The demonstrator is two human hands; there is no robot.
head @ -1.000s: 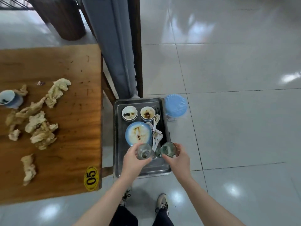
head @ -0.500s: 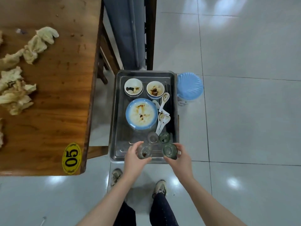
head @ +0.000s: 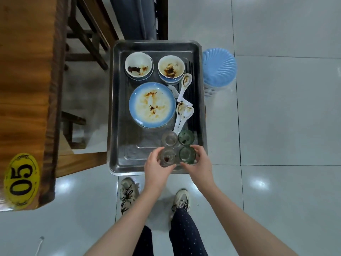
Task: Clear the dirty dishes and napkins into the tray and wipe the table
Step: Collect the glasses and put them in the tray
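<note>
Left hand (head: 156,167) grips a small clear glass cup with dark dregs (head: 168,157). Right hand (head: 198,163) grips a small green glass cup (head: 187,154). Both cups have come down to the near end of the steel tray (head: 118,108), just beside two matching cups; release appears due. Beyond lies a stained blue plate (head: 152,105). No napkins are in the tray, so those and wiping the wooden bench (head: 24,71) remain outstanding.

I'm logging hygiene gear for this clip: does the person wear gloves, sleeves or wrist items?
No. The left hand and right hand are bare: no gloves, rings, watch or bands. The left forearm and right forearm are uncovered to the frame's edge; no sleeve shows.
</note>
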